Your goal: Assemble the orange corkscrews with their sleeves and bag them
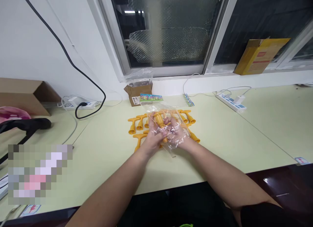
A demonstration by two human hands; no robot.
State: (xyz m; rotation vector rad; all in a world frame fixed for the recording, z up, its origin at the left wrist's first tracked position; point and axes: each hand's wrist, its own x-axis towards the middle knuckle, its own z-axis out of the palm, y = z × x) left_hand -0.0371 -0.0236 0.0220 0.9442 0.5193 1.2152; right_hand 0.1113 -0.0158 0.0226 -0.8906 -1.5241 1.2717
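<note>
A yellow plastic piece [159, 118], with a ribbed flared end and a narrower stem, is between my two hands above the table. My left hand [154, 135] is closed around its side. Crinkled clear plastic bag film [182, 140] is spread over and around my right hand [176, 130], whose fingers are bent in at the bag and the piece's stem. Whether the piece is inside the bag, I cannot tell. Several similar yellow T-shaped pieces [132, 125] with cup-like ends lie in rows behind and beside my hands, some hidden by them.
Behind the pieces stand an open cardboard box [139, 90] and a colourful printed card strip [151, 97]. Power strips [231, 101] with cables lie at the back. At left are a large carton [22, 93] and a black strap-like object [36, 124]. A yellow carton [261, 55] leans on the window.
</note>
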